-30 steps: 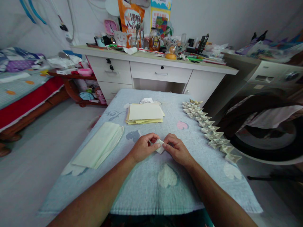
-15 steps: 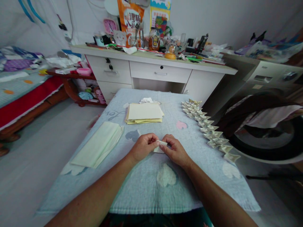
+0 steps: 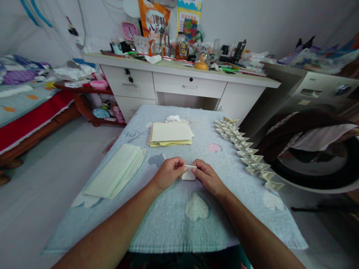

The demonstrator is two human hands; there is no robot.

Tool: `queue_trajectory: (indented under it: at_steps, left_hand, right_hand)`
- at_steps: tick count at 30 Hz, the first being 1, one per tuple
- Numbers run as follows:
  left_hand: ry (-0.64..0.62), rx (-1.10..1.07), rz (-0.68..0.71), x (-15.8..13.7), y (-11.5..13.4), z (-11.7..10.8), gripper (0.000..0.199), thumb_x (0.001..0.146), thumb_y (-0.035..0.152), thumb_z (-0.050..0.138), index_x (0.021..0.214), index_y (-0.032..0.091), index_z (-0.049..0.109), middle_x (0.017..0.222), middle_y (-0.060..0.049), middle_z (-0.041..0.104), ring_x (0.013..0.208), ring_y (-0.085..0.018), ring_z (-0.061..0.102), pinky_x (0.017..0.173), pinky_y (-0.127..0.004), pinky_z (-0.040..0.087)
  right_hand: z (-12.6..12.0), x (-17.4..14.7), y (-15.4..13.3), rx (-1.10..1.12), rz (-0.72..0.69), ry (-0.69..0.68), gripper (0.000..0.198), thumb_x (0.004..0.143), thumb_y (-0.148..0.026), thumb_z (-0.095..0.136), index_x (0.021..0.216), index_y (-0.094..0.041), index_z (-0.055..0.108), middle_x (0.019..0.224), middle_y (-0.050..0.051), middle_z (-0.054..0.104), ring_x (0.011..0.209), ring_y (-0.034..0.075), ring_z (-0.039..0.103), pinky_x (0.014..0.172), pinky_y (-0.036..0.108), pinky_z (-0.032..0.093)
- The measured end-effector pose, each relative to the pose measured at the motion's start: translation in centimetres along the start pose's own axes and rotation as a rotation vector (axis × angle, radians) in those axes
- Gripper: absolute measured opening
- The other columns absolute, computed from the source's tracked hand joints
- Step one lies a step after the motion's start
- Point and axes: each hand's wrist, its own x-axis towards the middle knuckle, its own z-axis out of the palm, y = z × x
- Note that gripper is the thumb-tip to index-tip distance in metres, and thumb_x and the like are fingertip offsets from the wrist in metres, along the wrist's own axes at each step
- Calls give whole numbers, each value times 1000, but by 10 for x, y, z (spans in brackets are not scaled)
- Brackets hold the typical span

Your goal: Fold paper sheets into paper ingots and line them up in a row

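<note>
A small folded piece of pale paper (image 3: 189, 174) is held between my two hands, above the middle of the cloth-covered table. My left hand (image 3: 169, 172) pinches its left edge, with the thumb on top. At the right edge, the thumb and fingers of my right hand (image 3: 208, 175) grip the same paper. Beyond my hands lies a stack of cream and yellow paper sheets (image 3: 171, 132). Larger pale green folded sheets (image 3: 114, 172) rest to the left. Several folded paper pieces with pointed tips (image 3: 249, 153) stand in a long row on the right.
A light blue cloth with heart patterns covers the table (image 3: 162, 224). Crumpled white paper (image 3: 172, 118) lies behind the stack. A white desk (image 3: 190, 86) loaded with jars and small items stands beyond. To the right is a washing machine (image 3: 314, 149) with its door open; a bed (image 3: 36, 108) is at left.
The paper's upper flap, raised between my thumbs before, now lies flat, and the piece shows as a small square. My hands have barely moved.
</note>
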Motion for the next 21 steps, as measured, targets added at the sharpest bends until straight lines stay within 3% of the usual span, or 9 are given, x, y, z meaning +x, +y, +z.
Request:
queue_trajectory:
  at_steps: [5,8,14,21]
  left_hand:
    - [-4,-50,-23,-1,1,3,23,75,35,64,76,16,51,56,5,54,47,-7,45,46,-18,32]
    - [-18,-49,-28,-2,2,5,24,76,35,63,76,16,50,59,3,58,50,-8,48,48,-19,34]
    - [-5,26,20,-1,0,4,22,75,33,64,70,14,52,58,5,48,55,-7,43,54,-20,32]
    - [-37,18,-1,-1,-1,3,26,75,36,65,70,14,52,59,5,47,55,-7,42,53,-20,31]
  right_hand:
    - [5,1,1,-50,16,39,29,77,-45,65,77,-17,56,74,0,50,73,15,46,66,26,36]
    - [5,1,2,-38,28,14,29,81,-45,62,75,-17,58,72,0,50,72,15,46,65,25,35]
    - [1,1,1,8,-1,-5,32,84,-47,58,71,-17,56,69,-1,46,70,14,45,64,25,35]
    - [0,2,-1,24,-25,-25,34,88,-43,51,66,-18,55,68,0,45,72,15,45,68,27,36]
